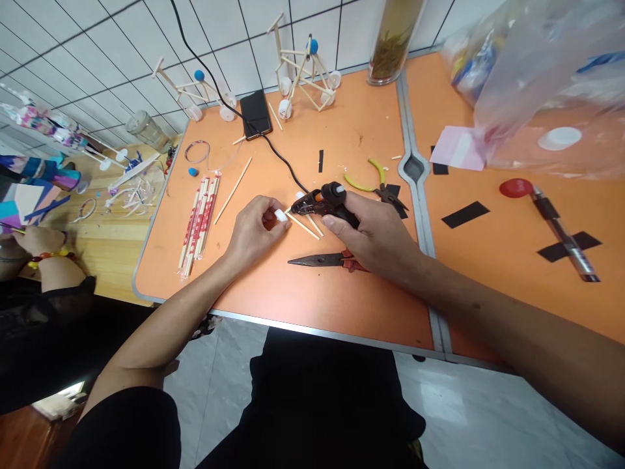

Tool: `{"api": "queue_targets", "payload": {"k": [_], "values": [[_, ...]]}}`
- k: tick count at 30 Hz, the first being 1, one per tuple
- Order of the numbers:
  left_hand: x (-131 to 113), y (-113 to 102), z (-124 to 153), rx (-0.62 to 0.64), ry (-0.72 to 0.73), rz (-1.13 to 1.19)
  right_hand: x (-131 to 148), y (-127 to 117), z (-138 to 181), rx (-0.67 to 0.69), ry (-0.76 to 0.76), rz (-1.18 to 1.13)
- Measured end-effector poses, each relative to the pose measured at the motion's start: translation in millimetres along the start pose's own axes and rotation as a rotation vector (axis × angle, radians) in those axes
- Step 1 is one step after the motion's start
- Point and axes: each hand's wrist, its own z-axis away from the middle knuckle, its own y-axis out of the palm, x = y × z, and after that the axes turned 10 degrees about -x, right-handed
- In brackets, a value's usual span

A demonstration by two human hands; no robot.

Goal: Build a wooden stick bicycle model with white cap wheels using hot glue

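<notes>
My right hand [378, 231] grips a black glue gun [319, 200], its nozzle pointing left. A small white wheel-like piece [280, 215] is pinched between the thumb and fingers of my left hand [256, 228], close to the nozzle; whether they touch I cannot tell. Short wooden sticks [305, 227] lie on the orange table beneath the gun. Long-nose pliers [319, 260] rest just below my right hand, their handles partly hidden by it. Beyond the gun are yellow-handled cutters [374, 179].
Two stick models on white wheels [307, 75] stand by the tiled wall near a black phone [255, 114]. Wrapped chopsticks [199, 225] lie left. The gun's black cord [278, 151] crosses the table. Another person's hand [43, 242] is at far left; a pen [566, 238] lies right.
</notes>
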Motion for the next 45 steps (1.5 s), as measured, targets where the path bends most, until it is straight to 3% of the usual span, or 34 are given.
{"api": "queue_targets", "payload": {"k": [7, 12, 18, 28, 45], "values": [[0.2, 0.7, 0.0, 0.001, 0.002, -0.004, 1.8, -0.3, 0.1, -0.006, 0.002, 0.030], [-0.1, 0.5, 0.7, -0.003, 0.002, 0.000, -0.7, -0.2, 0.8, -0.074, -0.112, 0.112], [1.4, 1.4, 1.4, -0.005, 0.005, 0.002, -4.3, -5.8, 12.3, -0.019, 0.011, -0.078], [2.6, 4.5, 2.5, -0.030, 0.002, -0.001, -12.8, -16.7, 19.9, -0.221, -0.241, 0.279], [-3.1, 5.5, 2.6, -0.016, -0.017, -0.002, -24.1, -2.8, 13.3, -0.201, -0.341, 0.428]]}}
